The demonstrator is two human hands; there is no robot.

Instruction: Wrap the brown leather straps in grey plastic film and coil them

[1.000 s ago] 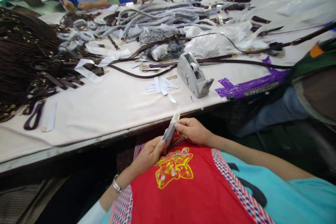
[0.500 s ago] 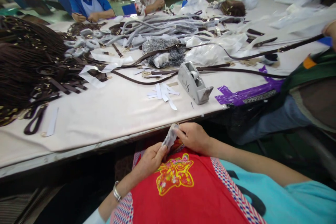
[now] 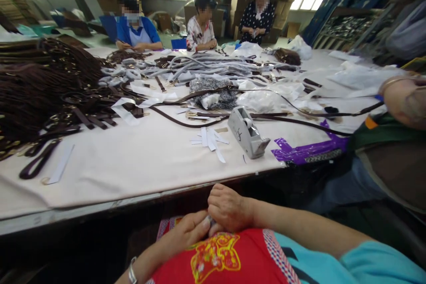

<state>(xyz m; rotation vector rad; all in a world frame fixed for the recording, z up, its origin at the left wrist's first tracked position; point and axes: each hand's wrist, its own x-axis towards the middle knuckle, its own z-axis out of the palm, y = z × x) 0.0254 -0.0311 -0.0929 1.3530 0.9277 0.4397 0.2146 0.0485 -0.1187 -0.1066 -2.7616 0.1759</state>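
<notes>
My left hand (image 3: 188,233) and my right hand (image 3: 228,208) meet in my lap, just below the table's front edge (image 3: 100,206) and above my red apron (image 3: 216,259). Both have their fingers curled closed and pressed together over a small grey wrapped piece, of which only a sliver shows between them. A silver bracelet sits on my left wrist. On the white table a grey tape dispenser (image 3: 248,132) stands a little beyond my hands, with several cut white tape strips (image 3: 209,138) lying to its left.
A big heap of dark brown straps (image 3: 40,93) fills the table's left. Grey straps (image 3: 206,67), plastic bags and a long brown strap (image 3: 299,120) lie further back. Purple tape (image 3: 306,151) marks the right edge, beside a seated person (image 3: 392,159). Three people work at the far end.
The camera has tilted up, showing the room. My hands have dropped lower into my lap and closed together, so the grey piece that stuck up between them is nearly hidden.
</notes>
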